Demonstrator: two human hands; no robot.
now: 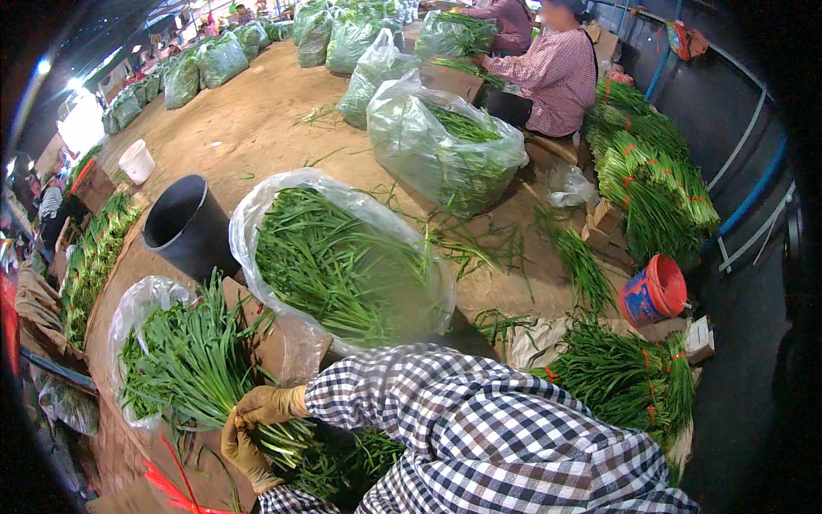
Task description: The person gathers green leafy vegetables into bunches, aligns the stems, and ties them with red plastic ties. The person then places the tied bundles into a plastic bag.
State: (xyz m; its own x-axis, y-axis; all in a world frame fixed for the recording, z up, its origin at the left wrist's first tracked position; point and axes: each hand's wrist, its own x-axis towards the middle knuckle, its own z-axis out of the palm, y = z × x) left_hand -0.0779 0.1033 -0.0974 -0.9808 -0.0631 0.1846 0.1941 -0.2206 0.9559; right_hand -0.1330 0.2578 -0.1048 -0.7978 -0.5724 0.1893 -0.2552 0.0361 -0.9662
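A thick bunch of green garlic chives (192, 369) lies before me, its leaves fanned out to the upper left and its pale stem ends (289, 440) towards my body. My gloved right hand (271, 406) grips the stems from above. Around their lower side curls my gloved left hand (247, 450), its fingertips close to the right hand; some fingers are hidden. Under the leaves is a clear plastic bag (131, 321). Loose red ties (176, 491) lie near my left hand. Darker loose greens (347, 459) sit below the stem ends.
A large open plastic bag of chives (321, 257) stands beyond my arm, next to a black bucket (183, 221). Tied bundles (616, 376) and a red bucket (652, 292) are at right. Another person (552, 70) sits among filled bags (443, 151). A white bucket (137, 162) stands farther left.
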